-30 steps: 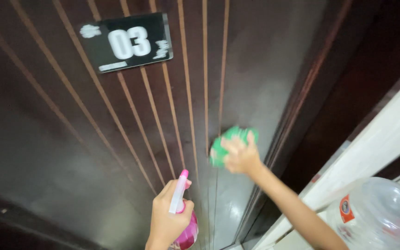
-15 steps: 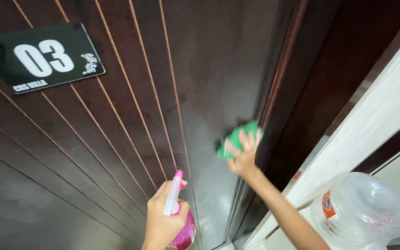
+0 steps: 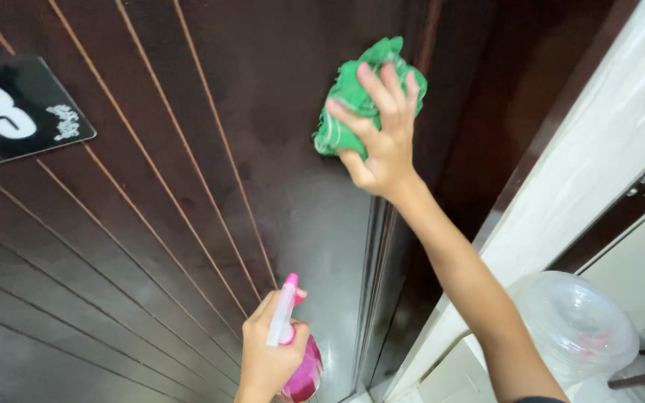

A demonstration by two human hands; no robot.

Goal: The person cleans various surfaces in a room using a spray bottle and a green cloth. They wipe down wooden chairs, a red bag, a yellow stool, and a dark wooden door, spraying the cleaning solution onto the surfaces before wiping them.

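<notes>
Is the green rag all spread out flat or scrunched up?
Scrunched up. The green rag is bunched into a wad under the right hand, pressed against the dark door, with folds sticking out around the fingers.

Only 2 bare hands and their forearms are showing of the person. The right hand [image 3: 382,145] is wearing no glove, no ring and no watch, and its nails are looking short and unpainted. The right forearm is running bare along all its visible length, with no bracelet or band on the wrist. Only at the bottom edge of the view is a thin strip of dark sleeve showing, just past the elbow. The left hand [image 3: 269,357] is likewise wearing nothing: no glove or ring, and its wrist is showing bare where it is leaving the frame.
</notes>
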